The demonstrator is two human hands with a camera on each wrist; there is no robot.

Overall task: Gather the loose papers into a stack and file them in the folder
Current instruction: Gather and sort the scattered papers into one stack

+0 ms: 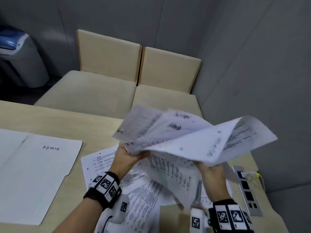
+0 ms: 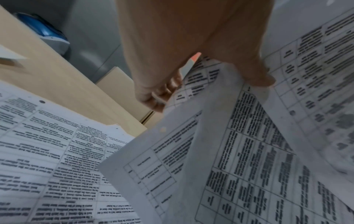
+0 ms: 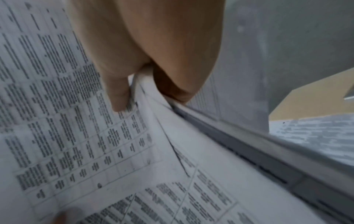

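Observation:
Both hands hold a loose bunch of printed papers (image 1: 193,138) up above the table, its sheets fanned and curling. My left hand (image 1: 127,154) grips the bunch at its left edge; in the left wrist view the left hand (image 2: 201,84) has its thumb and fingers pinching the papers (image 2: 249,136). My right hand (image 1: 211,172) holds the right part from below, and the right wrist view shows the right hand (image 3: 145,84) pinching the sheets (image 3: 95,136). More printed sheets (image 1: 143,195) lie scattered on the table under the hands. A white folder (image 1: 33,174) marked ADMIN lies open at the left.
The light wooden table (image 1: 67,121) ends at two beige seats (image 1: 101,88) behind it. A metal socket strip (image 1: 246,190) with a yellow-tipped cable sits at the table's right edge. A grey bin with a blue lid (image 1: 20,52) stands at the far left.

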